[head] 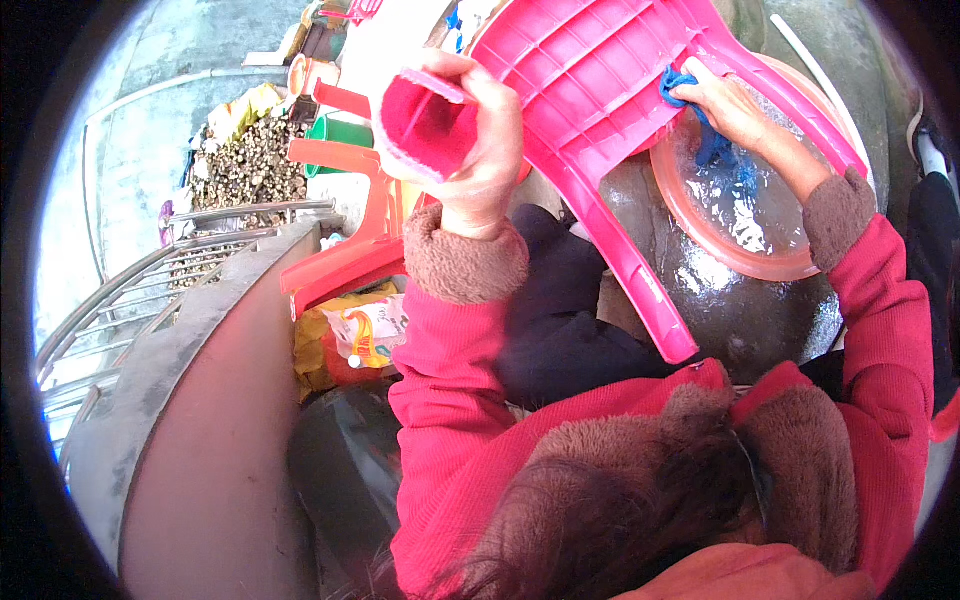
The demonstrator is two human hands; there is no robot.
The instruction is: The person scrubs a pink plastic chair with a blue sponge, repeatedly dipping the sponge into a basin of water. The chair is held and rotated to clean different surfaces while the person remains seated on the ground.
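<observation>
A pink plastic chair or stool (pixel 585 67) is tilted up before me, its ribbed underside showing. My left hand (pixel 480 127) grips the hollow end of one of its legs, with the fingers wrapped round the rim. My right hand (pixel 720 105) holds a wet blue cloth (pixel 679 82) against the far edge of the ribbed underside. Part of blue cloth hangs down over a round orange basin (pixel 675 202) of water, which stands below my right forearm. Another pink leg reaches down towards my lap.
Orange-red plastic furniture (pixel 375 202) and a green bucket (pixel 341 135) stand at the left. Beyond a curved wall with a metal railing (pixel 150 277) lies a heap of cut sticks or stalks (pixel 247 161). A printed plastic bag (pixel 367 330) lies near my left sleeve. The floor (pixel 705 315) is wet.
</observation>
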